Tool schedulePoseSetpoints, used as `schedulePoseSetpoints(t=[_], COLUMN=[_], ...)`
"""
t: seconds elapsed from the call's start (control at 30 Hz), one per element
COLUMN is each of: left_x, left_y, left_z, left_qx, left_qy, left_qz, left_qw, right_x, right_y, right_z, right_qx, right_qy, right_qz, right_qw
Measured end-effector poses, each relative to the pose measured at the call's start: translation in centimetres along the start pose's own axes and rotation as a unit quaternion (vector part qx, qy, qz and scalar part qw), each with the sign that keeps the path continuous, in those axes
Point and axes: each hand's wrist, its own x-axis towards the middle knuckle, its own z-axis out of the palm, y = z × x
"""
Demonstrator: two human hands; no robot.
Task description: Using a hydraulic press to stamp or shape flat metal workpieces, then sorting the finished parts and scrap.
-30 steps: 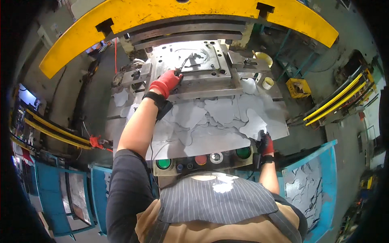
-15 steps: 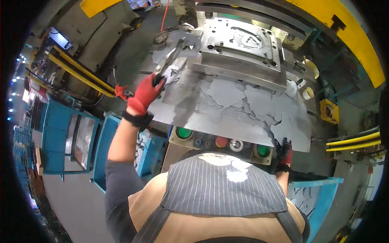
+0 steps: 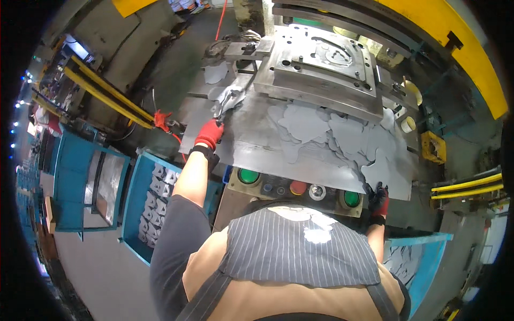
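My left hand (image 3: pixel 210 134), in a red glove, is closed round the near end of a metal tool that looks like tongs (image 3: pixel 218 110). The tool's far end is over a small pile of shaped metal pieces (image 3: pixel 230 98) on the left of the steel table (image 3: pixel 251 144); whether it grips one I cannot tell. My right hand (image 3: pixel 379 201), in a red and black glove, rests by the table's near right edge with its fingers apart. Near it, flat grey metal blanks (image 3: pixel 305 124) lie in overlapping layers. Behind them sits a steel die block (image 3: pixel 321 67).
A control panel (image 3: pixel 276 190) with green and red buttons is below the table's near edge. Blue bins (image 3: pixel 131 214) of metal pieces stand on both sides. Yellow guards (image 3: pixel 107 91) flank the press; a white cup (image 3: pixel 408 124) is at the right.
My left hand has drawn back toward me and lower with the tongs, away from the table's far left. My right hand has stayed by the near edge.
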Motion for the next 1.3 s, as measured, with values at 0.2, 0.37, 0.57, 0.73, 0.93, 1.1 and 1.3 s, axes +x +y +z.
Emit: schedulePoseSetpoints(t=[0.2,0.37,0.57,0.73,0.93,1.1,1.3], left_x=[4.3,2.2,-3.9,-7.9,-14.1,-18.7,-17.6], left_y=[-14.4,-4.9,-1.8,-3.4,-8.5,-11.8,-6.8], left_z=[2.5,-2.1,-2.9,1.4,3.0,1.7,-1.6], left_qx=[-0.095,-0.42,-0.598,-0.557,-0.556,-0.644,-0.633], left_qy=[0.031,-0.264,-0.075,-0.035,0.01,0.051,0.053], left_qz=[0.064,-0.07,-0.071,-0.045,-0.046,-0.147,-0.124], left_qw=[0.993,0.866,0.795,0.828,0.83,0.749,0.762], right_x=[-0.4,-3.3,1.3,12.7,21.7,18.8,20.6], right_y=[-3.7,-10.5,-16.4,-16.2,-14.5,-14.8,-12.9], right_z=[4.3,3.8,17.5,32.1,42.2,46.2,45.6], right_qx=[-0.129,-0.094,-0.086,-0.503,-0.625,-0.736,-0.793], right_qy=[-0.022,0.024,-0.194,-0.176,-0.197,-0.124,0.015], right_qz=[-0.082,-0.122,-0.155,-0.634,-0.339,-0.21,-0.249], right_qw=[0.988,0.988,0.965,0.56,0.675,0.632,0.556])
